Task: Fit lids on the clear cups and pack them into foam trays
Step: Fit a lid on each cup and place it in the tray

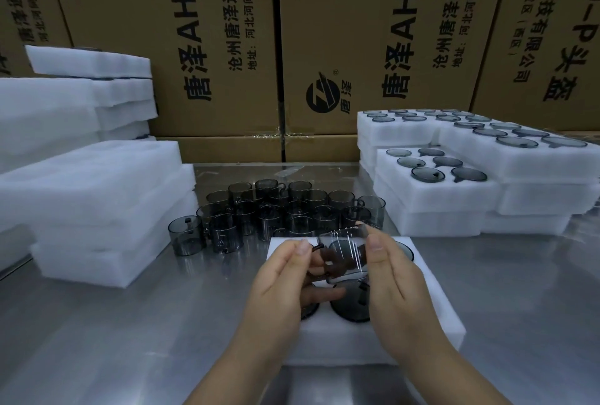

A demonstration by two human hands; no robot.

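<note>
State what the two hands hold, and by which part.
Left hand and right hand hold one clear cup by its opposite sides, over the foam tray.

Smoky grey cups [285,210], white foam trays [435,304], brown cartons [227,15] with black print.

Over foam tray [435,307] — left grip [279,281] and right grip [396,281] holding clear cup [344,244], loose cups [292,206] behind
</note>
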